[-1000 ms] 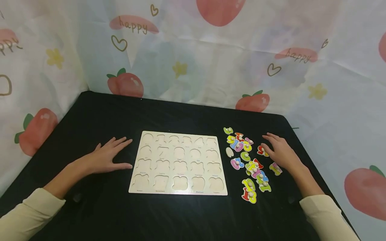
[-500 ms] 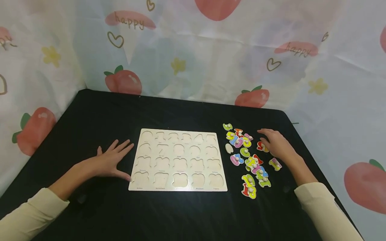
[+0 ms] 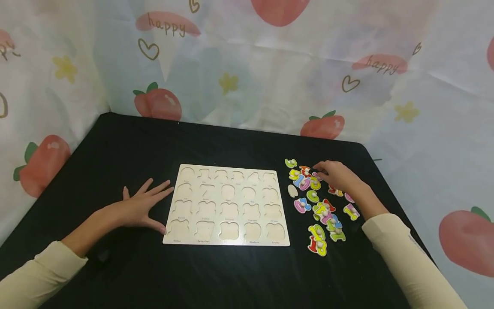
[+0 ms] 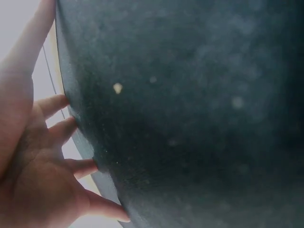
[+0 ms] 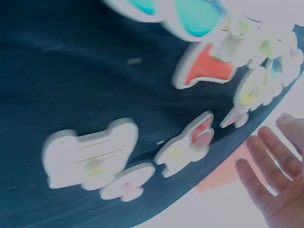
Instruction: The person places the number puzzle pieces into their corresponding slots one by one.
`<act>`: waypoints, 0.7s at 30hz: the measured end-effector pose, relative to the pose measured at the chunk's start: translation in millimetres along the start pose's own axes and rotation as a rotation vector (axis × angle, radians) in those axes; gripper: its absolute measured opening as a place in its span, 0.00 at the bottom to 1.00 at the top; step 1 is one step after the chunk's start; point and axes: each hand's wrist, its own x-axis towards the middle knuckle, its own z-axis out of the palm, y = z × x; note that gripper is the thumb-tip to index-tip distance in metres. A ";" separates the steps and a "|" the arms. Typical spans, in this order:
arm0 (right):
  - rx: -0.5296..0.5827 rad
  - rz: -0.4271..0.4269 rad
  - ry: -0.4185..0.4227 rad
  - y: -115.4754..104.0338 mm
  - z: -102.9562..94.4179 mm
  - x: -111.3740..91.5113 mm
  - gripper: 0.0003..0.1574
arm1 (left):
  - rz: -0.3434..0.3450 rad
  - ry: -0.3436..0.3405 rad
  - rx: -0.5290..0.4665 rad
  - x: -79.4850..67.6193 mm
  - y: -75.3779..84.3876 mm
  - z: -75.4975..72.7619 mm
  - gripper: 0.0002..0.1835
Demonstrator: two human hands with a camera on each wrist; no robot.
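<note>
My left hand (image 3: 135, 208) is spread beside the left edge of a pale wooden number puzzle board (image 3: 239, 198), the thumb tip at its lower left edge and fingertips near its side. The left wrist view shows the same hand (image 4: 52, 175) with fingers extended onto dark cloth. Over the right side of a heap of coloured number pieces (image 3: 305, 183) hovers my right hand (image 3: 341, 177), its fingertips by a pink piece they partly hide. In the right wrist view this hand (image 5: 280, 190) has loosely straight fingers with nothing between them.
Loose pieces with small knobs lie right of the board, among them a green number (image 3: 313, 196), a pink-and-green one (image 3: 351, 212) and a plain wooden oval (image 3: 293, 191). Black cloth (image 3: 231, 279) covers the table; a printed fabric backdrop (image 3: 251, 77) stands behind it.
My right hand has moved left over the pieces, uncovering a pink piece at the right. My left hand has shifted slightly right and down, to the board's edge.
</note>
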 end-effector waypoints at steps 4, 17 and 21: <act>-0.016 -0.060 -0.015 -4.4 1.1 10.0 0.17 | 0.017 0.016 0.002 -1.6 1.1 0.3 0.64; -0.063 -0.117 -0.030 -3.1 11.6 27.8 0.16 | 0.016 0.011 0.020 -2.3 -0.5 2.1 0.63; -0.076 -0.135 -0.006 -6.0 10.7 27.2 0.15 | 0.017 0.016 0.018 -3.1 -1.1 0.7 0.62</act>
